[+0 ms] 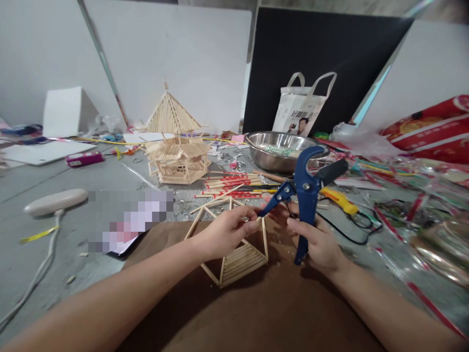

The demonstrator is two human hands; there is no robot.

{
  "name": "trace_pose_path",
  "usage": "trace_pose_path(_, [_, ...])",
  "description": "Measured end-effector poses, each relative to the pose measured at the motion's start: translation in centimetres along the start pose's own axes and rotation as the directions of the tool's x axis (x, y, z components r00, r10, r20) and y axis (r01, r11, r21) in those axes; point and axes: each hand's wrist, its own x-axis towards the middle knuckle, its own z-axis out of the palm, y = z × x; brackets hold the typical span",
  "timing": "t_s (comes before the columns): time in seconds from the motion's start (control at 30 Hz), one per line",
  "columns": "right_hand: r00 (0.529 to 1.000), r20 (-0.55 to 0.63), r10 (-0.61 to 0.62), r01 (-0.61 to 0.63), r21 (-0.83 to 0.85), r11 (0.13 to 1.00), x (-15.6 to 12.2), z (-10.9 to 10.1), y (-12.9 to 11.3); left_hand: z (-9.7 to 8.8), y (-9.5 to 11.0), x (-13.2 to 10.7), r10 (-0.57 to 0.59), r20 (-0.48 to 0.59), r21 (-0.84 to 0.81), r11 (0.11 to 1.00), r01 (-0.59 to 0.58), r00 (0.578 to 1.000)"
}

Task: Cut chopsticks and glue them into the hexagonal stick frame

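Observation:
My right hand [320,242] grips blue-handled pipe cutters [307,203], their dark blade and curved jaw pointing up and apart. The slimmer blue handle slants down toward my left hand [225,232]. My left thumb and fingers are pinched together over the top of a wooden stick frame [244,264]; what lies between them is hidden. Thin pale sticks form the frame, and one of its sides is filled with parallel sticks. It stands on a brown sheet [256,318].
A stick-built pavilion [179,159] stands behind the frame, beside red-marked sticks [229,185]. Further right are a steel basin [262,155], a paper bag [298,107] and a yellow-handled tool [340,200]. On the left lie a phone [139,222], a white corded device [56,201] and a purple pack [85,158].

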Motion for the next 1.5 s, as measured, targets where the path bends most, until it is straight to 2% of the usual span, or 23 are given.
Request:
trace_pose_path(0.07, [0.995,0.103,-0.01,0.009,0.007,1.0,-0.2,0.2,-0.1,0.2,0.1,0.0,-0.023,-0.005,-0.048,0.999,0.023,1.0])
trace_pose_path(0.13, [0.989,0.144,-0.009,0.013,-0.03,0.999,-0.3,0.4,-0.1,0.2,0.1,0.0,-0.023,0.002,-0.072,0.997,0.023,1.0])
trace_pose_path(0.23, [0.998,0.03,-0.058,0.064,-0.274,0.96,-0.3,0.4,0.0,0.1,0.0,0.2,0.001,0.001,-0.076,0.997,-0.001,1.0])
trace_pose_path(0.3, [0.986,-0.039,-0.16,0.116,-0.523,0.845,-0.2,0.0,0.1,-0.1,-0.2,0.3,-0.015,-0.04,-0.117,0.993,0.01,0.999])
trace_pose_path(0.4, [0.951,0.019,-0.31,0.201,-0.797,0.569,0.3,-0.9,0.1,-0.4,-0.6,0.5,-0.054,-0.153,-0.215,0.976,0.02,0.987])
trace_pose_path(0.5, [0.931,0.125,-0.343,0.251,-0.901,0.353,0.7,-1.6,0.4,-0.5,-0.9,0.6,-0.037,-0.227,-0.273,0.962,-0.027,0.973])
trace_pose_path(0.57, [0.935,0.171,-0.312,0.264,-0.92,0.288,0.9,-1.8,0.8,-0.4,-1.1,0.6,-0.033,-0.234,-0.304,0.952,-0.041,0.972])
trace_pose_path(0.83, [0.964,0.168,-0.206,0.216,-0.947,0.237,1.1,-2.1,1.6,0.0,-1.7,0.5,-0.022,-0.207,-0.341,0.939,-0.051,0.978])
trace_pose_path(1.13, [0.951,0.234,-0.201,0.272,-0.943,0.19,0.8,-1.9,1.5,-0.1,-1.1,0.6,-0.034,-0.209,-0.345,0.938,-0.041,0.977])
trace_pose_path(1.5, [0.952,0.24,-0.19,0.268,-0.954,0.134,0.7,-1.8,1.4,0.0,-1.0,0.5,-0.035,-0.201,-0.327,0.944,-0.033,0.979])
